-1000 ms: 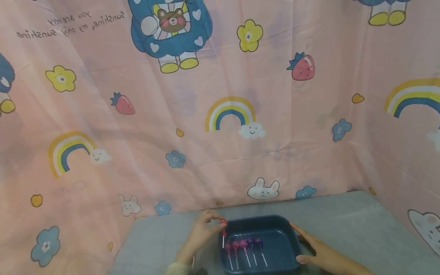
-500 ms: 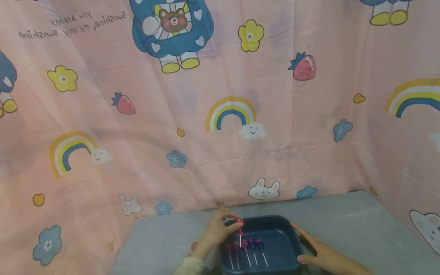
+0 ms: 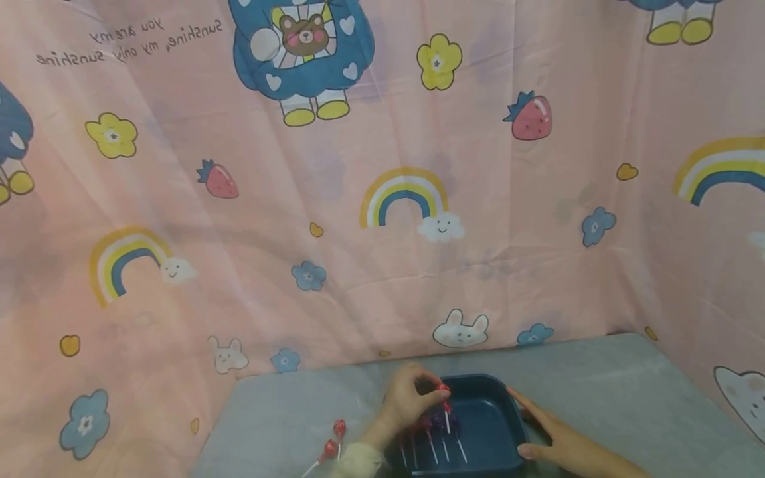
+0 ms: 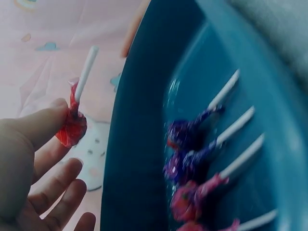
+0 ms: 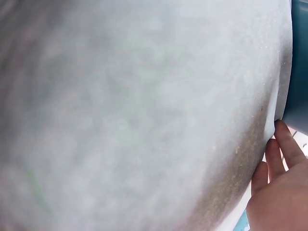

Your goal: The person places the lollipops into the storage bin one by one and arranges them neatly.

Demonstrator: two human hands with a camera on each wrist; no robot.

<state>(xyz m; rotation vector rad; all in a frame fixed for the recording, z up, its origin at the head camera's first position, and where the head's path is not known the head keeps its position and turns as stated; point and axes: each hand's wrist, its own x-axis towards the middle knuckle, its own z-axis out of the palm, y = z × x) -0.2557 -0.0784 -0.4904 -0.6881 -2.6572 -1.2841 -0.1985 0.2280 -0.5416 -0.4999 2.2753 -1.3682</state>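
Between thumb and forefinger, my left hand (image 3: 409, 398) pinches a red-wrapped lollipop (image 4: 72, 127) by its head, its white stick hanging down in the head view. It is over the dark blue tray (image 3: 493, 425). Inside the tray lies a row of lollipops, pink ones (image 4: 185, 202) on the left and purple ones (image 4: 180, 134) on the right, partly hidden by my left hand and wrist. My right hand (image 3: 556, 435) rests against the tray's right side with its fingers extended. In the right wrist view, its fingertips (image 5: 280, 126) are beside the tray's wall.
Two more red lollipops (image 3: 335, 441) lie on the grey tabletop (image 3: 275, 418) left of the tray, close to my left sleeve (image 3: 358, 461). A pink printed curtain (image 3: 382, 279) hangs behind the table and along its right side.
My left hand has moved right with the red lollipop, from the tray's left rim to over the purple ones. The two red lollipops on the table have come into view. My right hand stays put.
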